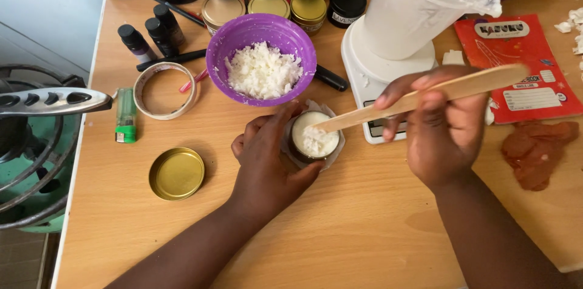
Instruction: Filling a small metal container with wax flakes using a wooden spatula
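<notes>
My left hand (265, 155) wraps around a small dark jar (313, 138) filled with white cream, standing on a bit of clear plastic on the wooden table (364, 228). My right hand (442, 126) grips a flat wooden stick (425, 98) whose tip rests in the jar's cream. Just behind the jar stands a purple bowl (261, 58) holding crumbly white flakes. The jar's gold lid (177, 173) lies open side up to the left.
A white blender (404, 22) stands at the back right by a red booklet (522, 64) and a brown cloth (537, 149). Gold-lidded jars (269, 5), dark dropper bottles (152, 34), a tape roll (165, 90) and a green lighter (126, 116) sit left. A gas stove (30, 143) adjoins the table's left edge.
</notes>
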